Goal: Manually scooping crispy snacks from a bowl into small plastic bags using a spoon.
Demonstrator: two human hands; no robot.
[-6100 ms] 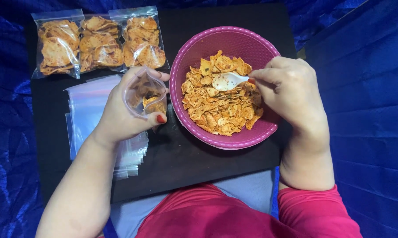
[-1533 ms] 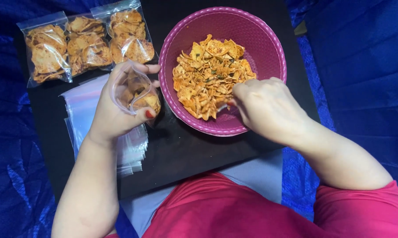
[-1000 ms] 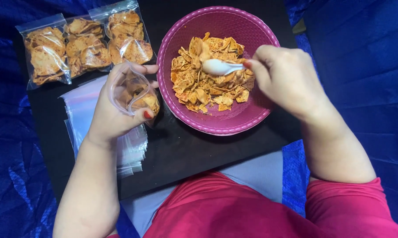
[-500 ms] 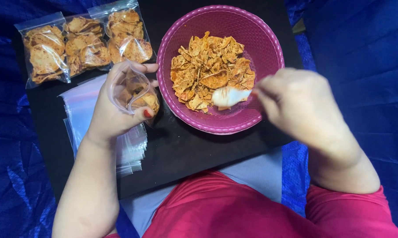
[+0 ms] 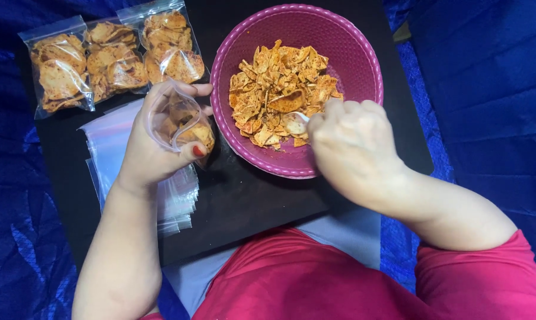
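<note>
My left hand [image 5: 149,148] holds a small clear plastic bag [image 5: 182,121] open at the mouth, with a few orange chips inside, just left of a pink bowl [image 5: 351,44]. The bowl holds a heap of seasoned orange chips [image 5: 280,83]. My right hand [image 5: 354,148] grips a white spoon [image 5: 294,122] whose tip digs into the near side of the chips; the handle is hidden by my fingers.
Three filled, sealed chip bags [image 5: 111,59] lie in a row at the back left of the black tray [image 5: 250,201]. A stack of empty clear bags [image 5: 111,148] lies under my left forearm. Blue cloth [image 5: 487,89] surrounds the tray.
My right hand has pulled toward me and to the left, pushing the spoon down into the near chips. The left hand with the bag has stayed put.
</note>
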